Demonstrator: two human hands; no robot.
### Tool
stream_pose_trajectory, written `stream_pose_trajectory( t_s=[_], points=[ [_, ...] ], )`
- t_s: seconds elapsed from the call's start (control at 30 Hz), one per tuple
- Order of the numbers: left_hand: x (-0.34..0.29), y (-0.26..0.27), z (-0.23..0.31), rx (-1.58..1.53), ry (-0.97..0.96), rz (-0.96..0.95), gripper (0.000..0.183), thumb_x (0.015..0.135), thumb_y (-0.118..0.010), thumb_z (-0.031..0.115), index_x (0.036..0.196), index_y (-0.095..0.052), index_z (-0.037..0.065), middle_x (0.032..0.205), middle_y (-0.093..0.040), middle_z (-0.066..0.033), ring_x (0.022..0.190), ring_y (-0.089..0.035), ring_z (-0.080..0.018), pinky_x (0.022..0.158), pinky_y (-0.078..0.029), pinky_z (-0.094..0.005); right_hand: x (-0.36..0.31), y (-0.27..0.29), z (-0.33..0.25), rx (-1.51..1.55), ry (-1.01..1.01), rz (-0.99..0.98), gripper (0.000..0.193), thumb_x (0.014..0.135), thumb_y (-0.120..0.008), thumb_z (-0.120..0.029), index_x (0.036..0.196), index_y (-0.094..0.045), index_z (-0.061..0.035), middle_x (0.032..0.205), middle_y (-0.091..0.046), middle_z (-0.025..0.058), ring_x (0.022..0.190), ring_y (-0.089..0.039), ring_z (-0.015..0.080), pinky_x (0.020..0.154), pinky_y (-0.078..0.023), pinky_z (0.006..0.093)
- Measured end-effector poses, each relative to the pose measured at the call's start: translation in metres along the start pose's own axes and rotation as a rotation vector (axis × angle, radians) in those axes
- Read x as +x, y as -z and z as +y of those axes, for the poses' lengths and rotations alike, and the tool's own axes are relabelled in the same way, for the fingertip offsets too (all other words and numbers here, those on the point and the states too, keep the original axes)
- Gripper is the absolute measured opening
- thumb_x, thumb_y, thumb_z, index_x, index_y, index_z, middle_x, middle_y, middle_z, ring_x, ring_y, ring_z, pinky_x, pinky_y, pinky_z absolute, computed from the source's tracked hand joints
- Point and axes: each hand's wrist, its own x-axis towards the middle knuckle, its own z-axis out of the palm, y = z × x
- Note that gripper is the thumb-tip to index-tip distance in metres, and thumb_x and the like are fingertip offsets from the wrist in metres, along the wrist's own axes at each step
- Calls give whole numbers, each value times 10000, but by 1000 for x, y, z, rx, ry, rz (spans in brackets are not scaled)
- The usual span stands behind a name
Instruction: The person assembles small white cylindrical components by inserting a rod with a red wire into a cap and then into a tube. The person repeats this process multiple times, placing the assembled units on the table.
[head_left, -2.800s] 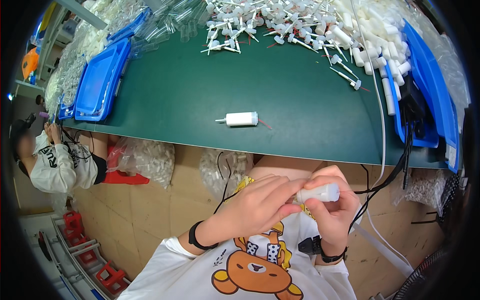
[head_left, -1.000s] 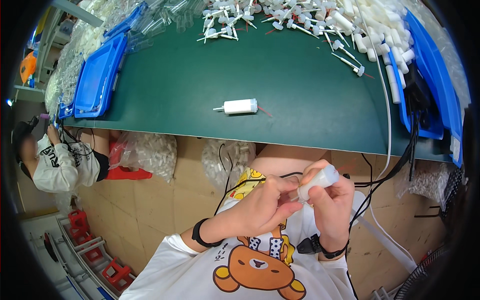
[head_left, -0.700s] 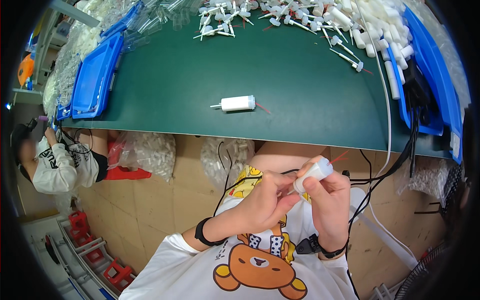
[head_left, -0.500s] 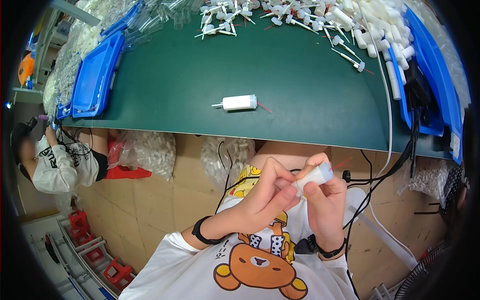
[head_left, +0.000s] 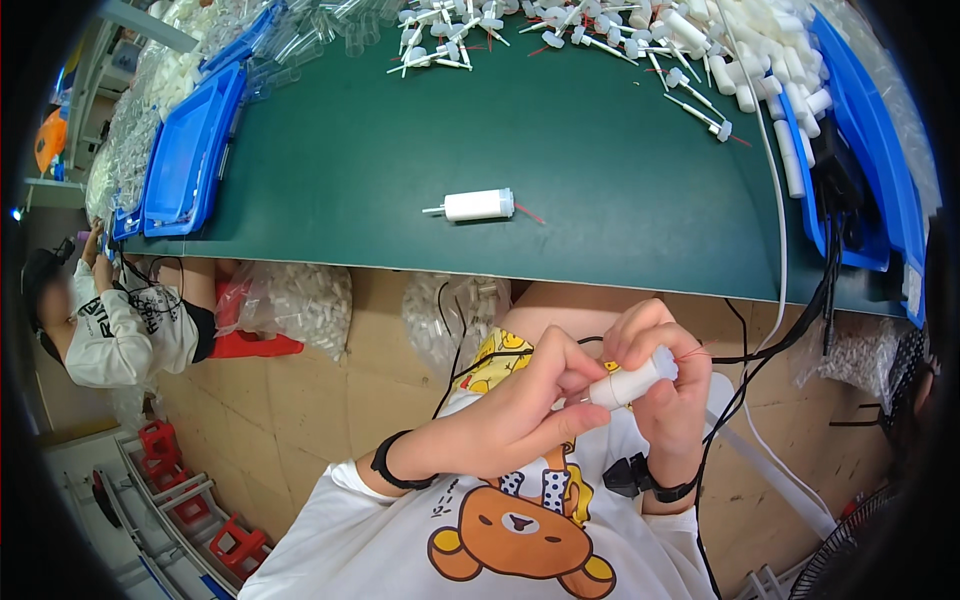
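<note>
Near grn table, both hands clamped on wht cyl., lower vs. prev.

Left forearm slanting up and rightward from below; left hand turned toward its partner, index finger sharply bent at a raised knuckle, left thumb extended beneath it in a pinch; right forearm nearly vertical; right hand closed in a grip, fingers curled over the far side, right thumb on the near side; the two hands near each other.
</note>
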Motion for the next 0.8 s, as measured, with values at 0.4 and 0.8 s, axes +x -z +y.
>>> stream_pose_trajectory(
  t_s=[0.4,0.8],
  points=[
    [3,-10,-3,150,-106,46,263,933,-548,81,1040,-326,-12,1006,-578,-197,936,-615,-222,779,-487,-318,-1,-12,7,99,-3,94,337,818,-684,-372,833,-586,-49,1002,-447,79,945,-468,197,844,-411,342],
    [4,-13,-1,185,-72,23,241,939,-518,52,1042,-307,-6,1075,-560,-216,1038,-586,-230,905,-428,-337,-13,-19,11,83,-4,106,339,855,-632,-373,844,-608,-35,1043,-456,104,956,-485,215,896,-384,365]
  ],
)
